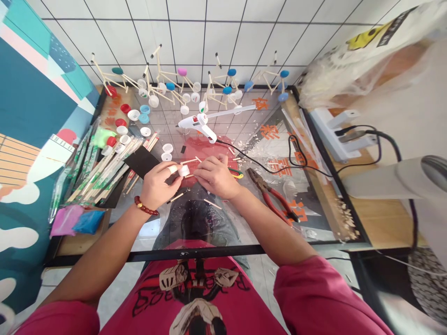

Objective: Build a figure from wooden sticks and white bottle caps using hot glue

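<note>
My left hand (pixel 160 184), with a beaded bracelet at the wrist, is closed on a white bottle cap (pixel 183 170) between thumb and fingers. Close against it, my right hand (pixel 218 177) pinches a short wooden stick (pixel 190 176) whose end meets or nearly meets the cap. Another jointed stick piece (pixel 190 161) shows just above the fingertips; what supports it is unclear. A yellow-green handled tool (pixel 237 174) lies partly hidden beside my right hand. Beyond both hands rests a white glue gun (pixel 199 124), its black cord running right.
Stick figures with coloured clay and caps (pixel 170 87) line the back wall. Loose caps (pixel 144 114), bagged wooden sticks (pixel 101 172), black sheet (pixel 141 161) and clay packets (pixel 89 221) lie left. Red-handled pliers (pixel 272 195) and a power strip (pixel 335 123) are right.
</note>
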A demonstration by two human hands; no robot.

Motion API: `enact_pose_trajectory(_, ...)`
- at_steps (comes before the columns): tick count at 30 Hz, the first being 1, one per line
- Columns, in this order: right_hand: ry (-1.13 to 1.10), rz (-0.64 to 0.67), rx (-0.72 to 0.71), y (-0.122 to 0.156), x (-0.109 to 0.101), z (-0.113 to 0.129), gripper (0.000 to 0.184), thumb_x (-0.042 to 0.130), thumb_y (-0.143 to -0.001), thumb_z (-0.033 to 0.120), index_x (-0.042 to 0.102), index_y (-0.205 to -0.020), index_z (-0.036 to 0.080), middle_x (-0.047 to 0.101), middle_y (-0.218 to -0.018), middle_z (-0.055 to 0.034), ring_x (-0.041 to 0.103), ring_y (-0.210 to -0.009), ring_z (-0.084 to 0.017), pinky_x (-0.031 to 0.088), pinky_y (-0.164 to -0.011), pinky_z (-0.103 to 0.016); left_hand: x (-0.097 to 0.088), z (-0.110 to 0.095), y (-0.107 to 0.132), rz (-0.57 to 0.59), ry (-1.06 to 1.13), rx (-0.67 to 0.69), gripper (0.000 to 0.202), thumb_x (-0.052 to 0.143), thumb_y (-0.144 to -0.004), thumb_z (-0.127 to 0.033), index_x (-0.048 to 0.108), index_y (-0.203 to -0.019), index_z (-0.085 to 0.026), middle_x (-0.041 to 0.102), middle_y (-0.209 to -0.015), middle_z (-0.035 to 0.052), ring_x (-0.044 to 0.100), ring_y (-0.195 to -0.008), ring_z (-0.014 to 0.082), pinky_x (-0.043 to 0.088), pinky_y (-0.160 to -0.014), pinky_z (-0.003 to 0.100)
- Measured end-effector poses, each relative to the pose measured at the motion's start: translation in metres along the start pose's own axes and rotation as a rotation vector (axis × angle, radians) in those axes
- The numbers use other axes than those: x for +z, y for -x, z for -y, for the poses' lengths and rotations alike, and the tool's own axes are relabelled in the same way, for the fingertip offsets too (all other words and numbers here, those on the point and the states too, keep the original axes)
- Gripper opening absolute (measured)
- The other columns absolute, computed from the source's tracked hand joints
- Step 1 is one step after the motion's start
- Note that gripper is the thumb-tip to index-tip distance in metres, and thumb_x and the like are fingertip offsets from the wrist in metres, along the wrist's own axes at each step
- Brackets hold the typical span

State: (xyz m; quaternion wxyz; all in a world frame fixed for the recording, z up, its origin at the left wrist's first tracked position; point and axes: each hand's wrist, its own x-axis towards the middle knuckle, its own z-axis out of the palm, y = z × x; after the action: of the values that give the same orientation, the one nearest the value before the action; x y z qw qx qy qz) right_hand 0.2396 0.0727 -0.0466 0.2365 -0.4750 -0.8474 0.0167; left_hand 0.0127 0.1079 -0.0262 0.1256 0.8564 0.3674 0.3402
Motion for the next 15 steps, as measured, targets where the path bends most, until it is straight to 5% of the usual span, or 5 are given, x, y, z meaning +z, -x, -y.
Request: enact_pose_trajectory(15, 0.004, 0.003, -0.029, 0.0002, 0.0016, -0.0014, 0.025, 0.047, -0.104, 0.029, 0.072, -0.103, 0.024, 0.071, -0.101, -0.0051, 0.05, -0.1, -0.022, 0.022, -0.091, -0.043, 0.0004, 0.001, 0.0001, -0.003, 0.018, 0.021, 0.021, 0.065, -0.087, -0.018, 0.072, -0.106, -0.02, 0.075, -0.108, 0.007, 0.072, -0.096, 0.0201, 0.059, -0.091, 0.033)
